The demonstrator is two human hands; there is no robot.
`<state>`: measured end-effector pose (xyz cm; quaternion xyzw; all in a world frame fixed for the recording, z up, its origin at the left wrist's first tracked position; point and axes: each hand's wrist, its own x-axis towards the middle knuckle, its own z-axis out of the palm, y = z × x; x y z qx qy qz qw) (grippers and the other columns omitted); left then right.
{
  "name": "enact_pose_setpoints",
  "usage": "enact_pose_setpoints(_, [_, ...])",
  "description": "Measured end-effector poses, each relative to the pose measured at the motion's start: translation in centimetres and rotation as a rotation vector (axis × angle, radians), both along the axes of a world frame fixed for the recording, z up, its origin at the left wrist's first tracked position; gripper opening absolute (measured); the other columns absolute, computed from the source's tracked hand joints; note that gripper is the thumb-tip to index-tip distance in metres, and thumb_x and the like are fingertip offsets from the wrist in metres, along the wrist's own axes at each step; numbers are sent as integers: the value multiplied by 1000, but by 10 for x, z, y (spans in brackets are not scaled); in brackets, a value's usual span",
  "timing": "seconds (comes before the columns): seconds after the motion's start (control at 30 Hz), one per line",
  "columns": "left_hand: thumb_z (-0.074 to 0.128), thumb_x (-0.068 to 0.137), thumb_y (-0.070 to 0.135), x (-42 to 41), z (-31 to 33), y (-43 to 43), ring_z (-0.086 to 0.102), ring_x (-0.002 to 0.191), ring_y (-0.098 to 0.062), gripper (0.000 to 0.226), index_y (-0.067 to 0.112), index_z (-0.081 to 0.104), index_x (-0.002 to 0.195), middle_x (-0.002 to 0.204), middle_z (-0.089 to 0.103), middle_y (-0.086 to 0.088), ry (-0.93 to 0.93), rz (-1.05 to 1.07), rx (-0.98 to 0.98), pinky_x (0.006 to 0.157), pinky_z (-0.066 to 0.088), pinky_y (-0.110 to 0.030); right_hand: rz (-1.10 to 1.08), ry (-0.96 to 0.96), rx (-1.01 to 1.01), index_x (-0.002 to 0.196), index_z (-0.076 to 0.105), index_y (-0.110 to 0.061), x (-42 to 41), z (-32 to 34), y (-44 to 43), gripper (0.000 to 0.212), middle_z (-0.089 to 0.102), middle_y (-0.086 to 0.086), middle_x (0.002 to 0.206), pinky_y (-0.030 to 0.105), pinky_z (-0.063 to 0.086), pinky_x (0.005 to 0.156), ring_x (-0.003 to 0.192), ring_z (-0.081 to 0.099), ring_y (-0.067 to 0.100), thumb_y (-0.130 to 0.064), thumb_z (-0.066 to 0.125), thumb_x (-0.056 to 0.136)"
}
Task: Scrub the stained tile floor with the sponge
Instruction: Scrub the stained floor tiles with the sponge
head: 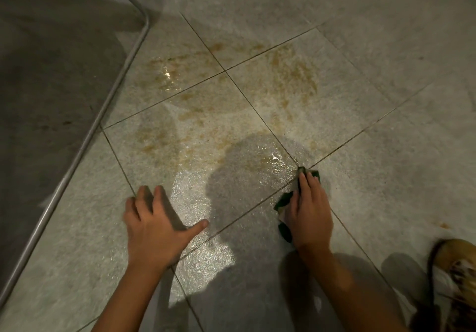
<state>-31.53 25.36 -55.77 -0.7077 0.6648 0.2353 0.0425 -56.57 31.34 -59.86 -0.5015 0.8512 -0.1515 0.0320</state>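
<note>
The right hand (310,218) presses flat on a green sponge (285,201), its grip clamped down over it with the fingers stretched forward along the top. Only the sponge's edges show: a dark green corner past the fingertips at the far end, and green and pale bits at the left side of the palm. The sponge lies on the tile floor (373,151), right at a crossing of grout lines (304,167), near and right of centre.

The left hand (154,224) rests palm down on the wet tile to the left, well apart from the sponge, its grip apart with the fingers spread and the thumb pointing right; it holds nothing.

Brown stains (291,73) spread over several tiles farther off, in the middle of the view, with shiny wet patches among them. A smaller orange spot (444,226) sits on the right.

A metal strip (103,115) runs diagonally along the left, bordering a darker grey floor area (46,73). A tan shoe (456,280) shows at the near right corner.
</note>
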Motion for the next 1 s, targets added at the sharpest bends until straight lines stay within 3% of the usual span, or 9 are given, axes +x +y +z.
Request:
enact_pose_setpoints(0.1, [40, 44, 98, -2, -1, -1, -13, 143, -38, 141, 15, 1, 151, 157, -10, -14, -33, 27, 102, 115, 2, -54, 15, -19, -7, 129, 50, 1, 20, 3, -14, 49, 55, 21, 127, 49, 49, 91, 116, 54, 35, -27, 32, 93])
enact_pose_setpoints(0.3, [50, 54, 87, -6, -2, -2, -22, 141, -38, 134, 15, -9, 150, 155, -21, -13, -59, 30, 154, 115, -3, -54, 312, 2, -87, 120, 58, 1, 15, 3, 6, 46, 60, 20, 121, 46, 51, 87, 109, 59, 34, -31, 36, 95])
enact_pose_setpoints(0.47, [45, 51, 89, -5, -4, -2, -21, 141, -38, 135, 15, -8, 150, 156, -20, -13, -45, 31, 146, 115, -2, -55, 75, -67, -112, 123, 55, 1, -22, 5, 2, 46, 58, 20, 122, 47, 54, 81, 105, 60, 34, -27, 36, 92])
enact_pose_setpoints(0.67, [40, 47, 90, -5, -5, -1, -17, 142, -39, 135, 14, -2, 151, 157, -14, -15, -47, 24, 113, 115, 0, -55, -45, -104, -97, 131, 48, 0, 5, 1, -27, 45, 52, 19, 130, 47, 47, 95, 120, 50, 32, -24, 36, 95])
enact_pose_setpoints(0.9, [45, 52, 89, -6, -3, 0, -17, 142, -39, 133, 14, -4, 150, 157, -15, -15, -69, 14, 116, 115, -1, -54, 343, -86, -63, 126, 54, -4, 49, -1, -15, 54, 56, 15, 128, 43, 48, 92, 115, 55, 30, -38, 20, 101])
enact_pose_setpoints(1.0, [49, 55, 87, -6, -2, 0, -17, 142, -40, 133, 13, -5, 150, 156, -15, -16, -65, 16, 115, 115, -1, -54, 453, -34, -133, 121, 57, 1, 25, -5, 2, 43, 57, 19, 126, 44, 50, 91, 115, 55, 30, -28, 34, 99])
